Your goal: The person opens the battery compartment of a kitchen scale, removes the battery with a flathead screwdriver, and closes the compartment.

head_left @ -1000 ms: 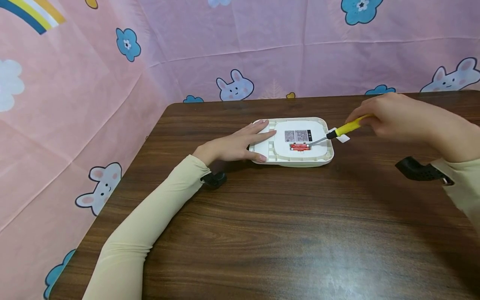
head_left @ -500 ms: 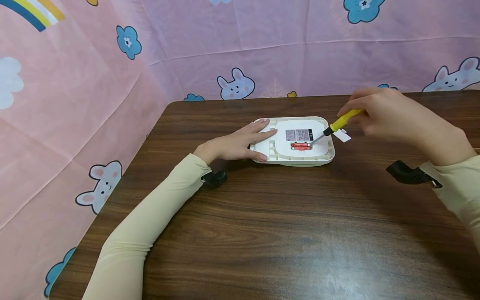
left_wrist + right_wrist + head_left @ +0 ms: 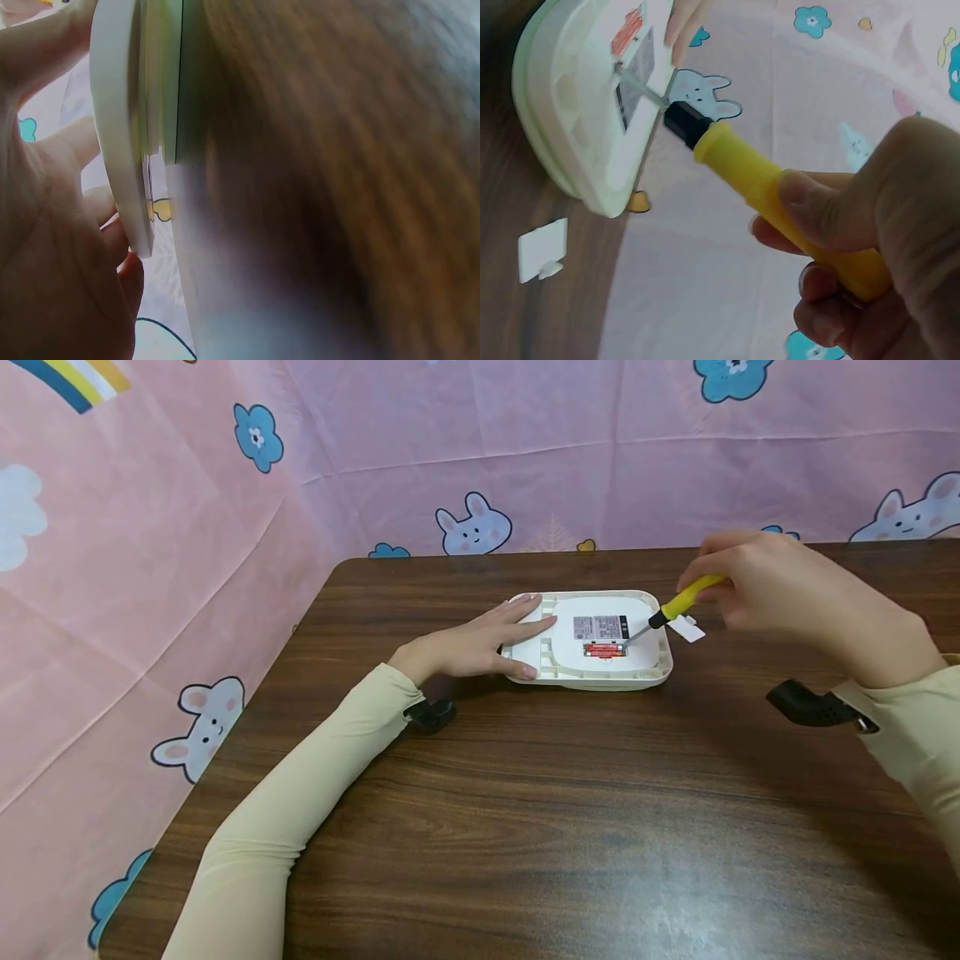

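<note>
A white rounded device point(image 3: 570, 664) lies underside up on the table, with a grey label point(image 3: 597, 627) and red batteries point(image 3: 604, 650) in an uncovered compartment. My left hand point(image 3: 480, 643) rests with spread fingers across its left end; in the left wrist view those fingers point(image 3: 79, 142) lie along the device's edge point(image 3: 120, 127). My right hand point(image 3: 795, 593) grips a screwdriver point(image 3: 684, 601) by its yellow handle, the thumb along it in the right wrist view. The slanted metal shaft point(image 3: 641, 85) brings its tip right to the right end of the batteries.
A small white battery cover point(image 3: 686, 628) lies on the brown wooden table point(image 3: 480, 827) just right of the device, under the screwdriver. Behind the table hangs a pink printed cloth point(image 3: 555, 468). Black wrist mounts point(image 3: 810, 704) stick out below both sleeves.
My right hand has shifted slightly left and the screwdriver stands steeper than one second ago, its tip still at the batteries' right end. The left hand stays on the device.
</note>
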`<state>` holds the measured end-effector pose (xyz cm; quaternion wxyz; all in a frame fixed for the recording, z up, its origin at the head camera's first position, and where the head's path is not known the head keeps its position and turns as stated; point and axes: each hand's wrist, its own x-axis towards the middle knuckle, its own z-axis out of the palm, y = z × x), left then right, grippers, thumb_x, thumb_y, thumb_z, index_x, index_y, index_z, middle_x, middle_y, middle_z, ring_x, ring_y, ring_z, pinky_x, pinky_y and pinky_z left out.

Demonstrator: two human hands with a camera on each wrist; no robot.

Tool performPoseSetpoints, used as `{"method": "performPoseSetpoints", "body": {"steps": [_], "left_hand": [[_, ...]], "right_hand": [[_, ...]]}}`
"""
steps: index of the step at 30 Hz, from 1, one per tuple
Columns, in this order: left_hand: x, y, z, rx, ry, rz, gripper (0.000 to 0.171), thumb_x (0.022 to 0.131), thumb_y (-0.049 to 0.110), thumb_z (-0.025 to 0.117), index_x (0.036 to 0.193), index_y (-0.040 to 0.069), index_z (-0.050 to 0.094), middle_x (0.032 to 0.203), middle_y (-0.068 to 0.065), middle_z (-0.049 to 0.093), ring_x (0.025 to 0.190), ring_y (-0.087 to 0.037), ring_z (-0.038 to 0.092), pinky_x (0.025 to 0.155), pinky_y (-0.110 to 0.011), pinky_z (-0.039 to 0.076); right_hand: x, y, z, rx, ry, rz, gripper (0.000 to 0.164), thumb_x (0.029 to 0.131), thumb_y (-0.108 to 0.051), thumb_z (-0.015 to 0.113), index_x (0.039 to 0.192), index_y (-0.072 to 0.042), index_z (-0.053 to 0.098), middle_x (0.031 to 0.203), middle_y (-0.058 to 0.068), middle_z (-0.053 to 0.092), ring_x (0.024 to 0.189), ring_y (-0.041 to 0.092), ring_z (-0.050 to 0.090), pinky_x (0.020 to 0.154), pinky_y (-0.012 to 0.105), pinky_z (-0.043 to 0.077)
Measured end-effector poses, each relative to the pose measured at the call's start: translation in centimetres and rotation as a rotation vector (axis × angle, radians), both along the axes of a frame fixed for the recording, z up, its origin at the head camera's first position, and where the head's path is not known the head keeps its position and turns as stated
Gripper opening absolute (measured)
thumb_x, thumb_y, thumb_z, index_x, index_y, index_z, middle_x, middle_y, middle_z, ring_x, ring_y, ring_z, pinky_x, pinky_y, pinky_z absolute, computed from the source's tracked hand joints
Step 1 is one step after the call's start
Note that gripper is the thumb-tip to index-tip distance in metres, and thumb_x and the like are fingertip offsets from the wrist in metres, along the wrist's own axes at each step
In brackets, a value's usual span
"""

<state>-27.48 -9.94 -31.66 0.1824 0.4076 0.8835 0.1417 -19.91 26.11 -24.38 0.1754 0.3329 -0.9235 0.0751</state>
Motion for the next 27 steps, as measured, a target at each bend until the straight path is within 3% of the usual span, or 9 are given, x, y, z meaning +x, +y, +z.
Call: {"method": "performPoseSetpoints", "body": {"steps": [7, 12, 19, 22, 27], "left_hand": [[-0.1, -0.3, -0.1, -0.008, -0.010, 0.019, 0.088, 0.101, 0.053, 0.065, 0.170, 0.035, 0.014, 0.180, 0.001, -0.013, 0.166, -0.026, -0.016, 0.134, -0.052, 0.000], [-0.3, -0.1, 0.1, -0.025, 0.001, 0.012, 0.088, 0.100, 0.058, 0.064, 0.170, 0.037, 0.014, 0.179, 0.003, -0.013, 0.166, -0.024, -0.016, 0.134, -0.052, 0.003], [-0.3, -0.1, 0.2, -0.037, 0.008, 0.009, 0.088, 0.100, 0.056, 0.064, 0.170, 0.036, 0.013, 0.179, 0.001, -0.013, 0.166, -0.024, -0.017, 0.134, -0.052, 0.002], [-0.2, 0.1, 0.1, -0.046, 0.003, 0.002, 0.088, 0.100, 0.058, 0.063, 0.170, 0.037, 0.013, 0.179, 0.000, -0.014, 0.166, -0.023, -0.016, 0.134, -0.051, 0.002], [-0.1, 0.2, 0.1, -0.051, 0.004, 0.013, 0.087, 0.100, 0.059, 0.062, 0.170, 0.038, 0.013, 0.179, 0.001, -0.014, 0.166, -0.022, -0.016, 0.135, -0.051, 0.002]], "right_hand": [[-0.7, 0.8, -1.5, -0.072, -0.067, -0.080, 0.028, 0.086, 0.012, 0.069, 0.100, -0.008, 0.081, 0.094, 0.006, 0.066, 0.071, 0.018, 0.049, 0.062, 0.031, 0.035], [0.2, 1.1, -2.8, -0.154, -0.119, -0.215, 0.027, 0.088, 0.008, 0.067, 0.104, -0.009, 0.081, 0.100, 0.011, 0.068, 0.077, 0.023, 0.054, 0.063, 0.034, 0.037], [0.8, 1.3, -4.2, -0.265, -0.139, -0.264, 0.024, 0.088, 0.007, 0.070, 0.106, -0.006, 0.080, 0.110, 0.018, 0.069, 0.085, 0.031, 0.057, 0.067, 0.039, 0.040], [1.1, 2.0, -5.7, -0.324, -0.156, -0.297, 0.025, 0.087, 0.007, 0.070, 0.105, -0.006, 0.080, 0.107, 0.014, 0.068, 0.085, 0.026, 0.055, 0.069, 0.033, 0.040], [1.8, 3.0, -8.4, -0.454, -0.147, -0.318, 0.026, 0.089, 0.008, 0.068, 0.106, -0.006, 0.081, 0.103, 0.010, 0.070, 0.080, 0.007, 0.047, 0.066, 0.018, 0.034]]}}
